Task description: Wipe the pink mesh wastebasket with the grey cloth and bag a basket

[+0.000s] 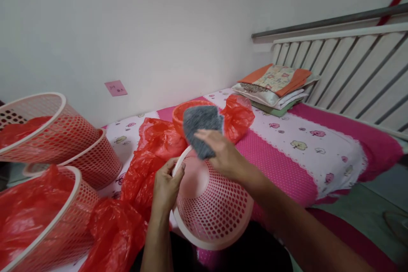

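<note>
A pink perforated plastic basket (216, 208) lies tilted over my lap, its wide mouth facing me. My left hand (167, 185) grips its pale rim on the left, thumb on top. In my right hand (223, 153) is a grey cloth (202, 123), held just above the basket's far edge; the fingers are partly blurred. Whether the cloth touches the basket I cannot tell. Just behind the cloth stands an orange basket (177, 114), partly hidden by it. Crumpled red plastic bags (159, 136) lie left of the basket I hold.
To the left, several pink baskets (105, 161) are stacked or tilted, some with red bags inside. Folded cushions (280, 80) sit at the far right of the bed (287, 165), by a white slatted headboard (344, 63). A pink note (115, 88) is on the wall.
</note>
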The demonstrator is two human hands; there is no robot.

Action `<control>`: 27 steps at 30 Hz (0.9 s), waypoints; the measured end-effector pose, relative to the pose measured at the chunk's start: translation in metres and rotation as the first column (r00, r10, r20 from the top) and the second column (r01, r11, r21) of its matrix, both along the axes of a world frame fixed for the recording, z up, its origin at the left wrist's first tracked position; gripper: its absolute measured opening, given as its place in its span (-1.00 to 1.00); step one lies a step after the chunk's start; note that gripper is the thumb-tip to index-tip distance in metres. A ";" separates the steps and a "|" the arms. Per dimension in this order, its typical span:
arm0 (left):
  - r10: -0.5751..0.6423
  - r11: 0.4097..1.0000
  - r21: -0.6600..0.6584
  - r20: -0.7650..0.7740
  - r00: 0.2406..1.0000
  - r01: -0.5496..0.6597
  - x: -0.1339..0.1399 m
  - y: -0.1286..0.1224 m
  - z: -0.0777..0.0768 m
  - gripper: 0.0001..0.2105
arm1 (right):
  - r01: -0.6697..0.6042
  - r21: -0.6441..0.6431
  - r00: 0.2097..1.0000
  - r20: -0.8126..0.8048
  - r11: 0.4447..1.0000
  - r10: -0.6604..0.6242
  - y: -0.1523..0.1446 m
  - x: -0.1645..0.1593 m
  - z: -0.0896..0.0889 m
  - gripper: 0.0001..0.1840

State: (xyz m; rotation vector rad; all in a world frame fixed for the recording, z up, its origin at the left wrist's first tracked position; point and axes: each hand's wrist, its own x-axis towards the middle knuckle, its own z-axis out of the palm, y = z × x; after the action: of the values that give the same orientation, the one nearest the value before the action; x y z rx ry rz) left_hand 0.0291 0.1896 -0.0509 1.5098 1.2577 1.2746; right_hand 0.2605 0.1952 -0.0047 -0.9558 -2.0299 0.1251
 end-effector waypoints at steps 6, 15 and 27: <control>0.003 1.000 0.026 0.064 0.998 -0.005 -0.005 0.001 0.000 -0.59 | -0.187 -0.106 0.978 0.078 0.977 0.196 -0.020 -0.037 -0.022 -0.34; -0.112 0.991 0.066 -0.018 0.994 0.113 -0.002 -0.004 0.005 -0.69 | -0.137 -0.011 0.955 0.265 0.991 0.135 0.014 -0.033 -0.004 -0.24; -0.132 0.984 0.101 -0.138 0.982 0.147 -0.012 -0.008 0.002 -0.76 | -0.004 0.115 0.838 0.543 0.993 -0.060 0.023 -0.049 0.001 -0.90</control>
State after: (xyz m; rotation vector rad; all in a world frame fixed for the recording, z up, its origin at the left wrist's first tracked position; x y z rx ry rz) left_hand 0.0174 0.1820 -0.0490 1.7538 1.1557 1.1861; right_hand 0.2113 0.2184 -0.0041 -1.0289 -2.5089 -0.3149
